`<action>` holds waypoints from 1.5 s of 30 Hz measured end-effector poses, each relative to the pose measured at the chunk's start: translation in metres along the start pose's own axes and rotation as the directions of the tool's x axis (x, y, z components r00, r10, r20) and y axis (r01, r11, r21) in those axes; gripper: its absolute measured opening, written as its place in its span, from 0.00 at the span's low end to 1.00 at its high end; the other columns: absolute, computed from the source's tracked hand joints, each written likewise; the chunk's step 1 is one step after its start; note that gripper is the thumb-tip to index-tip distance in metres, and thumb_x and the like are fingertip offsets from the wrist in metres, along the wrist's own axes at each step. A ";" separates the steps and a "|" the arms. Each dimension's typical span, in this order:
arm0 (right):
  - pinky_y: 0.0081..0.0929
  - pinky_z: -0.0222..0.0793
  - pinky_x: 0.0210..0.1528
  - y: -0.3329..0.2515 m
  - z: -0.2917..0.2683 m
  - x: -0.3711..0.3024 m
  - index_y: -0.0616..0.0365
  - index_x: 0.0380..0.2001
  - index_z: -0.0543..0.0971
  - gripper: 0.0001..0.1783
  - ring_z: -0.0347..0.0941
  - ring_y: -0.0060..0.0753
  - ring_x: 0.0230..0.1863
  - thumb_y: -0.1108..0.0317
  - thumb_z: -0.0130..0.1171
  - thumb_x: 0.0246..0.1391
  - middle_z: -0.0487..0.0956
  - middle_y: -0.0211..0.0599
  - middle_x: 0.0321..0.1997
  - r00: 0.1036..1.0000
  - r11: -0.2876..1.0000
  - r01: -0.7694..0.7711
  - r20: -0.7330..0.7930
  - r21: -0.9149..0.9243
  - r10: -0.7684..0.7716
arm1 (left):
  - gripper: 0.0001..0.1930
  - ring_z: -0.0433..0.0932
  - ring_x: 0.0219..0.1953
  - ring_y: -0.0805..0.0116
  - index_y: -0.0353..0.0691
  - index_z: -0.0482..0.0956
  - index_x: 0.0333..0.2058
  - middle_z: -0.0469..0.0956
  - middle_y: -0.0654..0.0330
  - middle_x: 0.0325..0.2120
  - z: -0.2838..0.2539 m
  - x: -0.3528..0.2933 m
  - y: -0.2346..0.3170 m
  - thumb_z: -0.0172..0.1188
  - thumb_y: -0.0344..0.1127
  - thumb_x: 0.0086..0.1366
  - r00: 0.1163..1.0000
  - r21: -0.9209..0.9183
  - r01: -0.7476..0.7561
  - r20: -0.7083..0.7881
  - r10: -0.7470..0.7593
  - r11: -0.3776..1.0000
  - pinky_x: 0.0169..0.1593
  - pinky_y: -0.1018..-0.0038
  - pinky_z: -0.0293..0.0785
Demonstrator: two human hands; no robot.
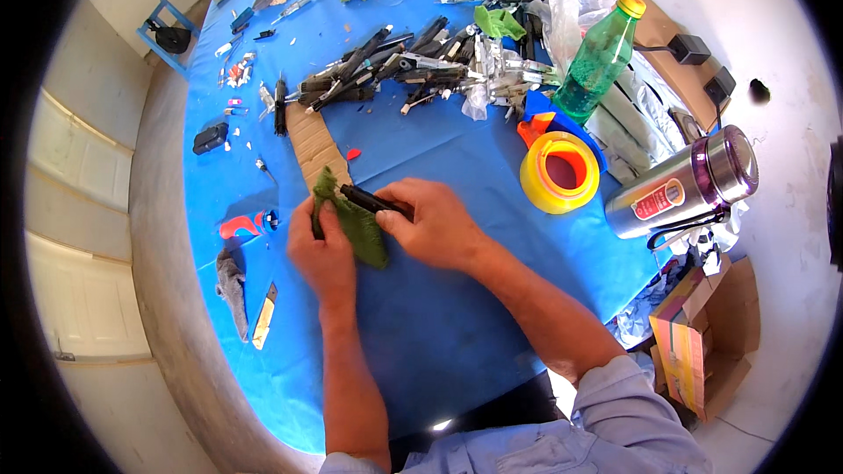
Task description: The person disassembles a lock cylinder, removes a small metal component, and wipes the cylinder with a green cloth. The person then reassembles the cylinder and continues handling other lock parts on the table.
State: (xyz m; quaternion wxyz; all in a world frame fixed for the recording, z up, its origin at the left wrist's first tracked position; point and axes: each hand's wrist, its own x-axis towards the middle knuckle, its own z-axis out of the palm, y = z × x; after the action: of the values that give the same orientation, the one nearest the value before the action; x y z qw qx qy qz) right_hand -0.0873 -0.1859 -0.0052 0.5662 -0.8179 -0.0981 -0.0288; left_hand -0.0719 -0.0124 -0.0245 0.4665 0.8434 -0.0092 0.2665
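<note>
My left hand point(325, 241) is closed on a green cloth point(363, 233), its thumb lying on top and the cloth hanging down past the fingers. From the right, my right hand point(432, 221) grips a black pen-like stick point(369, 199). The stick's left end touches the upper part of the cloth. Below them lies a strip of brown cardboard point(307, 142) on the blue table cover. Farther off is a heap of black and silver pen-like pieces point(386, 66). A small red scrap point(354, 154) sits beside the cardboard.
To the right stand a roll of yellow tape point(560, 173), a green bottle point(601, 57) and a steel flask point(685, 183). At left are a red-and-blue tool point(246, 226), a grey rag point(231, 290) and a flat blade point(264, 316). An open cardboard box point(716, 338) stands beyond the right table edge.
</note>
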 end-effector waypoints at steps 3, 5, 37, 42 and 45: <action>0.29 0.73 0.42 -0.002 -0.003 0.002 0.64 0.48 0.80 0.16 0.77 0.32 0.36 0.69 0.60 0.59 0.81 0.41 0.36 0.994 0.962 -0.105 0.059 0.251 0.093 | 0.09 0.79 0.35 0.73 0.31 0.79 0.43 0.81 0.59 0.33 -0.001 0.002 0.004 0.59 0.31 0.70 0.995 -0.169 0.097 -0.009 -0.100 0.981 0.39 0.73 0.76; 0.34 0.72 0.42 -0.003 -0.001 0.002 0.65 0.43 0.81 0.13 0.77 0.43 0.36 0.68 0.57 0.59 0.79 0.46 0.34 0.999 0.980 -0.002 -0.032 0.199 0.008 | 0.09 0.77 0.36 0.76 0.31 0.79 0.44 0.81 0.60 0.32 -0.001 0.003 0.009 0.59 0.31 0.71 0.990 -0.251 0.134 -0.014 -0.142 0.959 0.38 0.76 0.75; 0.28 0.72 0.37 0.008 0.013 0.005 0.66 0.45 0.79 0.13 0.75 0.27 0.32 0.66 0.52 0.67 0.79 0.37 0.32 0.993 0.926 -0.102 -0.020 0.363 0.118 | 0.10 0.83 0.37 0.58 0.30 0.79 0.45 0.82 0.49 0.36 0.009 -0.004 0.015 0.59 0.27 0.66 0.990 -0.124 -0.010 0.135 0.027 0.992 0.42 0.68 0.77; 0.18 0.71 0.24 0.007 0.003 0.008 0.61 0.53 0.78 0.18 0.73 0.16 0.31 0.61 0.48 0.70 0.78 0.25 0.35 0.966 0.847 -0.252 0.062 0.469 0.253 | 0.10 0.79 0.36 0.74 0.31 0.80 0.46 0.83 0.56 0.33 0.008 -0.003 0.007 0.59 0.28 0.68 0.980 -0.003 -0.112 0.165 0.111 0.994 0.40 0.73 0.76; 0.19 0.71 0.27 0.004 0.001 0.008 0.62 0.53 0.78 0.18 0.73 0.17 0.31 0.61 0.49 0.70 0.78 0.26 0.35 0.963 0.851 -0.263 0.062 0.454 0.264 | 0.10 0.80 0.36 0.72 0.31 0.80 0.46 0.82 0.54 0.33 0.009 -0.004 0.008 0.59 0.28 0.68 0.994 -0.035 -0.057 0.086 0.060 0.998 0.39 0.73 0.76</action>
State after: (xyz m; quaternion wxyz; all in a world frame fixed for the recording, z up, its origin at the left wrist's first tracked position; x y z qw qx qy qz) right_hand -0.0788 -0.1858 -0.0081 0.7416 -0.6669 0.0115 0.0720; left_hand -0.0736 -0.0247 -0.0241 0.4715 0.8457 -0.0587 0.2430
